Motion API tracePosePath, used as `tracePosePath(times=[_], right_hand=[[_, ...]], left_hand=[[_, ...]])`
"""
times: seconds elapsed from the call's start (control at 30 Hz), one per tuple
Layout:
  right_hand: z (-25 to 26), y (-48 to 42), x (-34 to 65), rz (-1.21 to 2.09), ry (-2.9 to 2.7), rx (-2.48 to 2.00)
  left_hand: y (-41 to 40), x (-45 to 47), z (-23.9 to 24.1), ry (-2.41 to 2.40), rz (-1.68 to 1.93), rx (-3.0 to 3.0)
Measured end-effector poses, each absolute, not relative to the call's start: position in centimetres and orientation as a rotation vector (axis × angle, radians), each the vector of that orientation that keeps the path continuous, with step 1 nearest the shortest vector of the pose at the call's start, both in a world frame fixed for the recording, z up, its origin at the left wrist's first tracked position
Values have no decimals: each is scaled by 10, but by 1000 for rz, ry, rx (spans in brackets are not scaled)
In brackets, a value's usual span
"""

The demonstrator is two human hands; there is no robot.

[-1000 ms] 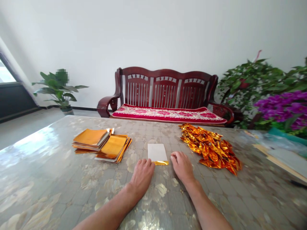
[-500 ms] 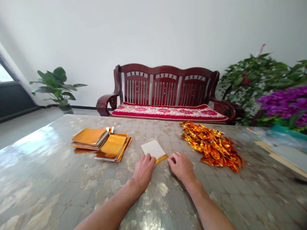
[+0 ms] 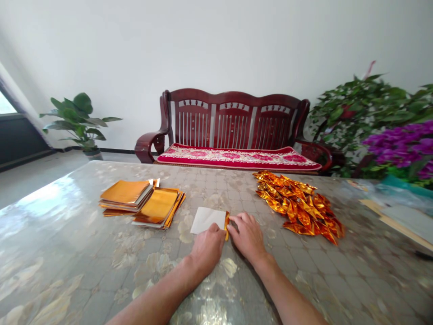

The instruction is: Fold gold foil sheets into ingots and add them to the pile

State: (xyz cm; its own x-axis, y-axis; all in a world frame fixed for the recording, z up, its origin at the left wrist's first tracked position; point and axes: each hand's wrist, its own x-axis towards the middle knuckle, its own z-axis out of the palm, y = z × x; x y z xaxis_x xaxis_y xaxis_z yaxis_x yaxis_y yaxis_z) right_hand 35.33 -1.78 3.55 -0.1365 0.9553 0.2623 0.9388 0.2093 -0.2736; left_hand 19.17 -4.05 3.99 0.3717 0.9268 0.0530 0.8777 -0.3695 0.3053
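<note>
A small sheet of gold foil paper (image 3: 207, 219) lies white side up on the table, with a narrow gold strip folded over along its right edge. My left hand (image 3: 209, 246) is closed over the sheet's near side, its fingertips by the lower end of the strip. At the strip's right side, my right hand (image 3: 248, 237) has thumb and forefinger pinched at the fold; the other fingers are curled. To the left lie stacks of gold paper sheets (image 3: 158, 205). A pile of folded shiny gold foil pieces (image 3: 297, 205) spreads out to the right.
The table (image 3: 128, 271) has a glossy floral cover. Clear plastic bags (image 3: 365, 187) and a flat pale board (image 3: 406, 223) sit at its right edge. Beyond it stand a wooden bench (image 3: 233, 124), a potted plant (image 3: 77, 117) and purple flowers (image 3: 402, 144).
The sheet has turned, so its gold strip now points away from me along the right side. My right hand has shifted left onto the strip; my left hand has moved slightly right and nearer.
</note>
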Motion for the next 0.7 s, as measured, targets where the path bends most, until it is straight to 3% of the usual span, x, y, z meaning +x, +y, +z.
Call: tracePosePath(times=[0.23, 0.4, 0.7], right_hand=[[32, -19, 353, 68, -2131, -1674], [28, -18, 356, 87, -2176, -1590], [27, -16, 357, 142, -2153, -1548]], left_hand=[[-18, 172, 43, 1724, 681, 2334], [-7, 163, 42, 2012, 508, 2327], [-7, 158, 48, 1978, 358, 2144]])
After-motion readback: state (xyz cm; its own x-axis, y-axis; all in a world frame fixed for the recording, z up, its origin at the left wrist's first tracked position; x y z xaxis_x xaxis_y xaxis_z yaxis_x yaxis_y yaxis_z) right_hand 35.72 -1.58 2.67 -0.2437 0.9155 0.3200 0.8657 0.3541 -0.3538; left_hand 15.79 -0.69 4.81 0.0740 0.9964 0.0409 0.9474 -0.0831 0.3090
